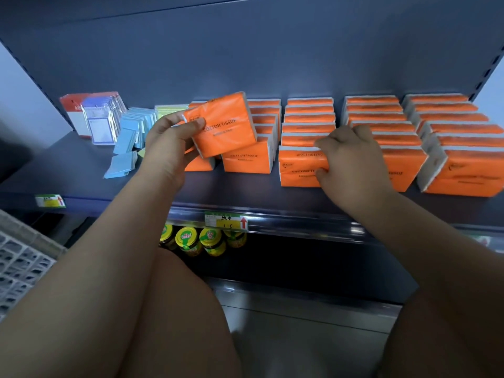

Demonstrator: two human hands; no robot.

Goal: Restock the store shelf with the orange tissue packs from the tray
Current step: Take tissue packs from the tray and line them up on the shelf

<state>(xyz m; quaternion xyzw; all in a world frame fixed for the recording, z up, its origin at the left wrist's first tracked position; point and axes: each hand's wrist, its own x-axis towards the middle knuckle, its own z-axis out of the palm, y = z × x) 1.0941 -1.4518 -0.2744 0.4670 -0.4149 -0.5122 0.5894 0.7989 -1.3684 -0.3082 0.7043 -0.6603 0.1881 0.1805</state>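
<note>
Several rows of orange tissue packs [376, 115] stand on the dark shelf [240, 192]. My left hand [169, 143] holds one orange tissue pack [223, 124] tilted in the air, above the leftmost rows. My right hand [351, 162] grips the front pack of the middle row [297, 167], fingers over its top and thumb on its front face. A corner of the white lattice tray [19, 263] shows at the lower left; its contents are out of view.
Light blue packets [128, 137] and hanging card packs [95, 115] fill the shelf's left end. Price tags [226, 221] sit on the shelf's front rail. Yellow-lidded jars [201, 241] stand on the shelf below. My knees are under the shelf.
</note>
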